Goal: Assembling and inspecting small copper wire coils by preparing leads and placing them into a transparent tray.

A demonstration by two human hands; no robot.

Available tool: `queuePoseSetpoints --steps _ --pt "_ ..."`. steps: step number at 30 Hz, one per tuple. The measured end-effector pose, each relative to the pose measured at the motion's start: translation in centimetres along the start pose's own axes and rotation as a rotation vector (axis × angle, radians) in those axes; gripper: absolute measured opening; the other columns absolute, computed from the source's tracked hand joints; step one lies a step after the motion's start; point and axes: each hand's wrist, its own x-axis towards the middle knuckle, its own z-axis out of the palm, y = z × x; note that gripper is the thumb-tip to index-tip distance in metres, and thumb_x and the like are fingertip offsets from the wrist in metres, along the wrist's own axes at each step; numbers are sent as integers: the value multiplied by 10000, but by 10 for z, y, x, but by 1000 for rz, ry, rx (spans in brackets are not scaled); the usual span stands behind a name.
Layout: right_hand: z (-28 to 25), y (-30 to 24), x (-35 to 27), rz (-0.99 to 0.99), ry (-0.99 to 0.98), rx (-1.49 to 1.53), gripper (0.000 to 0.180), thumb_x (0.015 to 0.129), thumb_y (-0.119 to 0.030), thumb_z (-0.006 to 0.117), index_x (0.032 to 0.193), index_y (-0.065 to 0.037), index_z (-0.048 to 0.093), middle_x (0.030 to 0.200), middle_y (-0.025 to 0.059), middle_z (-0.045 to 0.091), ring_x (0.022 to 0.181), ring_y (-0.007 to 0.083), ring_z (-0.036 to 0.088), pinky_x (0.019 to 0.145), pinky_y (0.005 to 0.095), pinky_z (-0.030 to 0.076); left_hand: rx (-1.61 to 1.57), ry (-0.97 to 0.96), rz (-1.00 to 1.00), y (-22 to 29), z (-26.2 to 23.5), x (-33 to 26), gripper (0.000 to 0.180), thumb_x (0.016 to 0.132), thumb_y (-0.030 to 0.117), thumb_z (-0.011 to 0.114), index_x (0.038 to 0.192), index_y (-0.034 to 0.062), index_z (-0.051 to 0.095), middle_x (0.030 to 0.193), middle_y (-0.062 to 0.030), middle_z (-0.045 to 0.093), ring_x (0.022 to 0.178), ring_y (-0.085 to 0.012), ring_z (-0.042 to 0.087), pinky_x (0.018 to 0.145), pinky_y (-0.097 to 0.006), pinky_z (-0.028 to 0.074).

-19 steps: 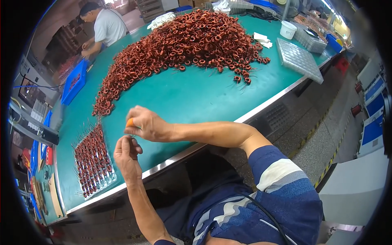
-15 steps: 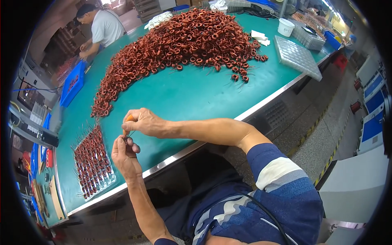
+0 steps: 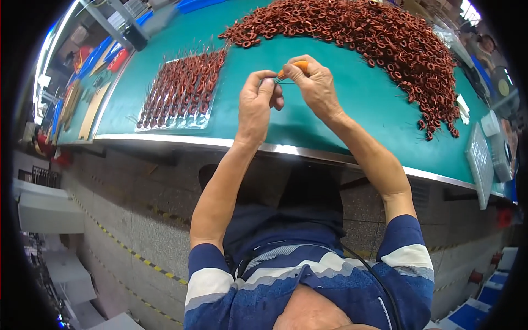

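Above the green bench, both my hands meet almost fingertip to fingertip. My right hand is closed round a small tool with an orange handle, its tip pointing at my left fingers. In my left hand, thumb and fingers pinch a small part with thin wire leads; its body is mostly hidden by the fingers. To the left of my hands lies a clear plastic tray with rows of red-brown wire-wound ring coils, their leads sticking up. A large heap of similar coils spreads behind and to the right.
The green bench top ends in a metal front edge close to my body. A clear blister tray overhangs the right end, near a white tub. A red object and cardboard strips lie at the left.
The view has turned left and down, so the bench and the coil tray appear shifted right and higher. My hands stay together, with the orange-handled tool still at my left fingers.
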Motion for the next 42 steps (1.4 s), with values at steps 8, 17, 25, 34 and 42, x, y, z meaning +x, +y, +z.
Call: queuePoseSetpoints --steps 8,17,25,34,42 --pt "-17 7 4 128 -190 28 543 986 -479 457 1243 -12 557 1070 74 615 956 147 593 788 282 486 15 -70 59 6 -14 -3 298 969 95 532 1243 11 449 862 -63 576 702 -127 569 632 -262 476" --pt "7 8 -10 26 -190 -78 397 995 -358 506 895 -13 674 687 19 638 632 99 586 570 274 464 172 -113 173 5 -10 -4 263 947 52 556 1190 -41 519 830 -65 614 686 -117 601 616 -243 504" --pt "7 -2 -10 -54 -52 -371 306 952 -249 577 801 -7 685 682 129 647 526 230 588 483 336 453 416 51 251 -3 -7 -1 234 922 64 590 1134 -27 559 785 -52 622 638 -108 613 585 -246 517" --pt "-8 -13 -8 164 -80 -48 362 937 -275 587 755 22 683 592 33 608 514 80 531 465 241 426 519 6 310 3 -4 -4 214 921 69 594 1105 -34 554 761 -52 624 625 -109 604 546 -262 481" --pt "-6 -5 -5 -149 14 -404 444 846 -426 702 979 -3 687 791 78 670 729 159 632 625 298 513 164 -118 66 5 -17 -5 262 947 133 580 1120 -58 533 707 -58 587 586 -130 615 537 -242 513"
